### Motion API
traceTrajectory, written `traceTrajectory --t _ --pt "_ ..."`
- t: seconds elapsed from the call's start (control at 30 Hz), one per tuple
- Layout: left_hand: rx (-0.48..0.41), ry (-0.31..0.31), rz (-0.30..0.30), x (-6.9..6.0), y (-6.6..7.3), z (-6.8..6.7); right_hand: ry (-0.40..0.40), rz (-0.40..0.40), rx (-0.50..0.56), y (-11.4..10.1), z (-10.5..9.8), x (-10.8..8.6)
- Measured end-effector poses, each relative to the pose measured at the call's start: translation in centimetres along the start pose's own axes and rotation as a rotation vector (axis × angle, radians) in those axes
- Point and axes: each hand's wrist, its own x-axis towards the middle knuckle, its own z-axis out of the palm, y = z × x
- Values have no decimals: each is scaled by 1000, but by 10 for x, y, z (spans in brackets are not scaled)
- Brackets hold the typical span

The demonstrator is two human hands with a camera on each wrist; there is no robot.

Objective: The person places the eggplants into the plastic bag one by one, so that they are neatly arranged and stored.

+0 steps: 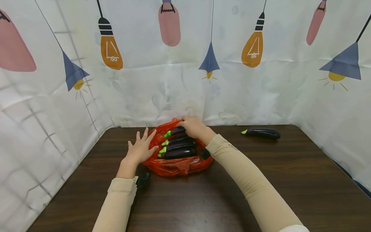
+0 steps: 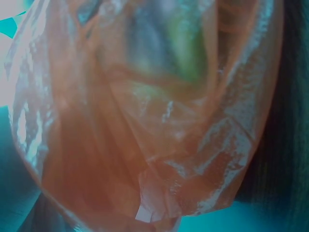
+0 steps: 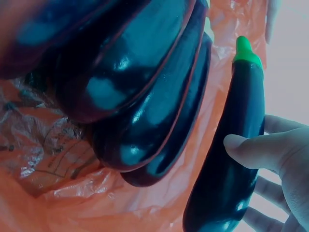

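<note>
A red plastic bag (image 1: 171,169) lies spread open on the table, with several dark purple eggplants (image 1: 179,153) side by side in it, green stems to the left. At its far side my right hand (image 1: 195,128) grips an eggplant (image 1: 176,131). The right wrist view shows the thumb across this eggplant (image 3: 236,111) and the fingers behind it, apart from the others. My left hand (image 1: 139,150) has its fingers spread at the bag's left edge; the thumb reaches over the rim. Crinkled bag film (image 2: 145,135) fills the left wrist view, a blurred green stem showing through.
Another eggplant (image 1: 262,133) lies alone at the back right of the dark wooden table (image 1: 197,206). A white curtain (image 1: 188,87) printed with lamps and bulbs hangs behind the table and along its sides.
</note>
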Motion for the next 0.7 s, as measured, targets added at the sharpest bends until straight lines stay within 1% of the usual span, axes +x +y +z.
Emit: traceTrajectory --t 0.17,0.43,0.5,0.7 --pt "2 3 1 0 0 1 4 -4 23 -1 6 4" --pt "0 0 0 1 1 0 -25 -9 3 -6 11 10" --pt "1 0 -1 1 1 0 -28 -14 -13 -8 11 12" --pt "1 -2 -4 0 1 0 -47 -18 -115 -12 16 17"
